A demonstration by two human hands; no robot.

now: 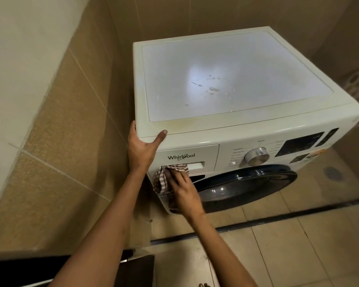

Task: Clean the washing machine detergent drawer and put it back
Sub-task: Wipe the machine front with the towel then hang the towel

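Detergent drawer [203, 155] runs left-right, seated flush; the nearer right hand [184, 193] presses a striped cloth [160, 181] flat-fingered into its left-end recess, while the left hand [140, 148] rests spread on the washing machine [236, 125] corner.

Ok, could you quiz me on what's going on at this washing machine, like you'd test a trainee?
1. True or false: the left hand rests on the washing machine's top front corner.
2. What does the right hand press against the machine's front, just below the detergent drawer? A sponge; B striped cloth; C brush.
3. Fill in: the round ____ sits between the drawer and the display.
Key: 1 true; 2 B; 3 dial.
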